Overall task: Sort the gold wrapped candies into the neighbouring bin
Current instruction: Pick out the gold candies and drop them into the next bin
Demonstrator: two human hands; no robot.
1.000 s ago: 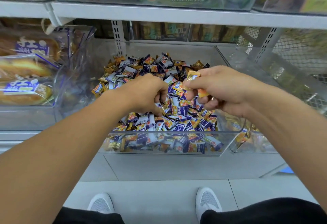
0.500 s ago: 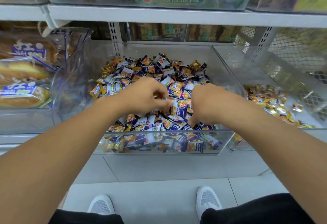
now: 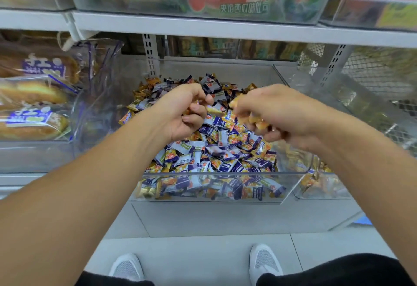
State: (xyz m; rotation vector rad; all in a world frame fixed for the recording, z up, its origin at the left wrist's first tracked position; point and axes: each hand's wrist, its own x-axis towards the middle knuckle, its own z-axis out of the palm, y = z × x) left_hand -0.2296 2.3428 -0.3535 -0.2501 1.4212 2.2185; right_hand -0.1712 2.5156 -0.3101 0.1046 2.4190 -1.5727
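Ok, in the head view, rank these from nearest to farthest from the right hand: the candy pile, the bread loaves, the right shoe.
From the right hand:
1. Candy pile, directly beneath it in the clear bin.
2. Right shoe, below on the floor.
3. Bread loaves, far left, in the next bin.

candy bin [image 3: 212, 176] left of neighbouring bin [image 3: 325, 192].

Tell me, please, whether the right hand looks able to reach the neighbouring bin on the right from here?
Probably yes: the right hand is above the clear wall of the neighbouring bin, which is open-topped, and nothing visible blocks the way.
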